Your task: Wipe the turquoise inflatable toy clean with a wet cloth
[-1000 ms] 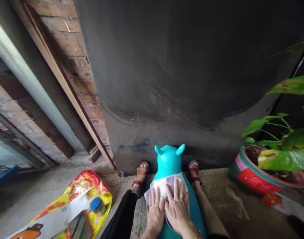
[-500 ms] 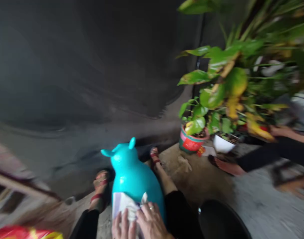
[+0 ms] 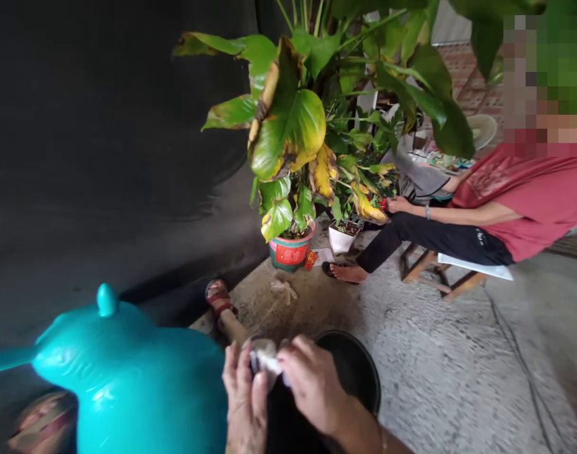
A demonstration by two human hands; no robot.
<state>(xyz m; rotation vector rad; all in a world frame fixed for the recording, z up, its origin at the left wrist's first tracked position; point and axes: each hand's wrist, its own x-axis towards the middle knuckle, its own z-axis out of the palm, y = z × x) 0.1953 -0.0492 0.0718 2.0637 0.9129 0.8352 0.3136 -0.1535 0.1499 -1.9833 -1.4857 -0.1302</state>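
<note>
Over my lap, my left hand (image 3: pixel 245 391) is closed around a small, crumpled whitish piece (image 3: pixel 268 360) with a dark patch; blur hides whether it is cloth or paper. The fingertips of my right hand (image 3: pixel 311 381) pinch its right side. Beside my left hand, a turquoise inflatable animal toy (image 3: pixel 151 384) with two ears fills the lower left. Just behind my right hand, a black bucket (image 3: pixel 364 372) stands on the floor, partly covered by the hand.
Potted plants, one in a red-and-green pot (image 3: pixel 291 252) and one in a white pot (image 3: pixel 343 238), stand by a dark wall (image 3: pixel 103 126). At right, a person in a red shirt (image 3: pixel 534 195) sits on a wooden stool (image 3: pixel 420 263). A cable (image 3: pixel 515 353) crosses the concrete floor.
The view has swung right, bringing the seated person into sight. My hands, earlier on a white and lilac sheet over the toy, are now lifted to its right, holding a crumpled whitish piece.
</note>
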